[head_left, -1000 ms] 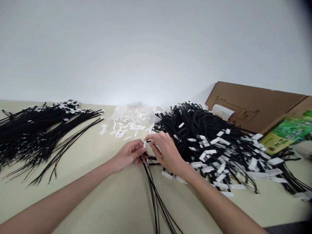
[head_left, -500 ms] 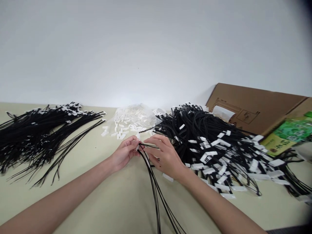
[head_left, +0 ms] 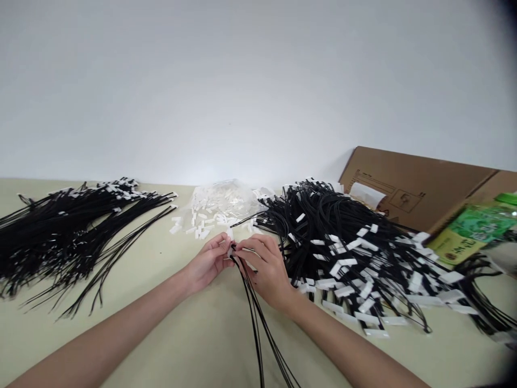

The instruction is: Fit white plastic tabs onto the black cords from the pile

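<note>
Since the previous frame, both our hands have drawn closer together. Our left hand (head_left: pixel 208 264) and right hand (head_left: pixel 264 267) meet fingertip to fingertip, pinching a small white clip (head_left: pixel 230 250) at the top end of a bundle of black cords (head_left: pixel 258 323). We note the cords run lengthwise from the fingertips toward us across the pale green table (head_left: pixel 161 323), against a white wall (head_left: pixel 242 81).

A pale green table (head_left: pixel 169 323) stands against a plain white wall (head_left: pixel 242 81). At far left lies a spread heap of black cords (head_left: pixel 60 231). At right, a flattened cardboard box (head_left: pixel 416 186) leans beside a green printed packet (head_left: pixel 472 229).
</note>
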`<action>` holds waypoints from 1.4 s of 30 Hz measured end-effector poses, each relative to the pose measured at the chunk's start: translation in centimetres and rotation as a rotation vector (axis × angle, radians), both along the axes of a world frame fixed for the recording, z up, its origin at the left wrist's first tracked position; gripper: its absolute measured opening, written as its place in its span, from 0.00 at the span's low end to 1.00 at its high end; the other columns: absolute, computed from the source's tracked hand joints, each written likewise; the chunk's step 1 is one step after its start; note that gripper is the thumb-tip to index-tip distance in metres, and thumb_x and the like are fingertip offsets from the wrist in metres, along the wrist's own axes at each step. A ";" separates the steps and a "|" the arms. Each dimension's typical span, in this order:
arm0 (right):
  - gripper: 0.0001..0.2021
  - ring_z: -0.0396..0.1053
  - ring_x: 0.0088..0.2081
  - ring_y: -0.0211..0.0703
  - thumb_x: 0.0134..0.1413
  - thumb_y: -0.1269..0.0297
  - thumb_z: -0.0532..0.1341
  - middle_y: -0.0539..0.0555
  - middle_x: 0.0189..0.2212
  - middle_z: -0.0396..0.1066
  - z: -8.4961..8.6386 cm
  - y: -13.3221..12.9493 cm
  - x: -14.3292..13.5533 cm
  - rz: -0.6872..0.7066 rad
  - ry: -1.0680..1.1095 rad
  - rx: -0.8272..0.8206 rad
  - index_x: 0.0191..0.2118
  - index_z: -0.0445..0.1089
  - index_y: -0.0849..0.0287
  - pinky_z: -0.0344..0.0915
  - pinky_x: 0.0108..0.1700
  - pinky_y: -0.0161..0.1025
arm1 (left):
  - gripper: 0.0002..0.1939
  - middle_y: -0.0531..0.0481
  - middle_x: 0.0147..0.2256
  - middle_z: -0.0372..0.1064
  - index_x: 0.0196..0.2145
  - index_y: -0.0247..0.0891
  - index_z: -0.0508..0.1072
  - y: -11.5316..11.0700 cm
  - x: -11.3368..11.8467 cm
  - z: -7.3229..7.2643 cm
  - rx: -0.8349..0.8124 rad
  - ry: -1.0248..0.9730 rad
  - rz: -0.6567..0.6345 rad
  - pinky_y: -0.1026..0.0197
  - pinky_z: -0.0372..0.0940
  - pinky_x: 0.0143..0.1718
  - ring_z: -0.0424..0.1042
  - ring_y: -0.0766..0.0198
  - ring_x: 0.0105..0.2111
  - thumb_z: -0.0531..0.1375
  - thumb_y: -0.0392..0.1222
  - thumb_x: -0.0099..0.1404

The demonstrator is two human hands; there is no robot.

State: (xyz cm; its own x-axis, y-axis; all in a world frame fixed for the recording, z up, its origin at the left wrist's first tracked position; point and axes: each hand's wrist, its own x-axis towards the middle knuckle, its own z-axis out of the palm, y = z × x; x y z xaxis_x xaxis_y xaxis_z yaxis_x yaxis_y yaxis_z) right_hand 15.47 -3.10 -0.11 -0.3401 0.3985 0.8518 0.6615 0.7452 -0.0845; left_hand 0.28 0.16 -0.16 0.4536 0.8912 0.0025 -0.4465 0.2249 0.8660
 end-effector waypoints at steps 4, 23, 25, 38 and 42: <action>0.10 0.62 0.41 0.41 0.50 0.76 0.57 0.51 0.35 0.71 0.1 0.0 0.0 0.021 0.028 0.002 0.37 0.69 0.55 0.62 0.42 0.42 | 0.11 0.55 0.27 0.64 0.26 0.37 0.63 0.0 0.0 0.0 -0.002 -0.013 -0.001 0.68 0.61 0.24 0.65 0.71 0.25 0.63 0.41 0.52; 0.04 0.67 0.28 0.34 0.53 0.63 0.56 0.47 0.25 0.63 7.4 -0.8 5.3 0.511 1.160 -0.509 0.31 0.63 0.57 0.67 0.33 0.36 | 0.11 0.52 0.24 0.65 0.28 0.36 0.63 -0.2 -0.3 0.2 0.066 0.131 -0.022 0.68 0.57 0.24 0.63 0.71 0.23 0.59 0.46 0.56; 0.03 0.60 0.22 0.30 0.51 0.63 0.58 0.46 0.23 0.59 8.3 -0.8 6.5 0.443 1.210 -0.389 0.31 0.65 0.56 0.60 0.24 0.30 | 0.11 0.52 0.24 0.65 0.28 0.36 0.63 -0.2 -0.3 0.1 0.080 0.156 -0.033 0.67 0.57 0.25 0.63 0.70 0.24 0.58 0.46 0.57; 0.06 0.51 0.23 0.35 0.52 0.70 0.57 0.50 0.17 0.59 4.2 -0.7 3.2 -0.165 -0.015 0.099 0.28 0.71 0.61 0.51 0.25 0.33 | 0.11 0.53 0.23 0.65 0.27 0.37 0.61 -0.2 0.0 0.0 0.141 0.207 -0.084 0.66 0.58 0.24 0.64 0.69 0.23 0.57 0.46 0.59; 0.07 0.51 0.23 0.35 0.52 0.70 0.57 0.50 0.18 0.60 3.4 -0.6 2.9 -0.197 -0.017 0.102 0.26 0.70 0.61 0.51 0.25 0.33 | 0.10 0.52 0.23 0.65 0.27 0.37 0.61 -0.2 0.1 0.0 0.143 0.220 -0.092 0.66 0.58 0.25 0.64 0.69 0.23 0.57 0.46 0.58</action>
State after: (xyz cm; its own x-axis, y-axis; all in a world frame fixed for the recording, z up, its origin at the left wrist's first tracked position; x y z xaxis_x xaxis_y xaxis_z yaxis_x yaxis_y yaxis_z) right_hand 18.37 -3.67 3.28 -0.2786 0.3711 0.8858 0.7958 0.6055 -0.0034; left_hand 0.34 -0.03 -0.13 0.5359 0.8441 0.0175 -0.2275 0.1244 0.9658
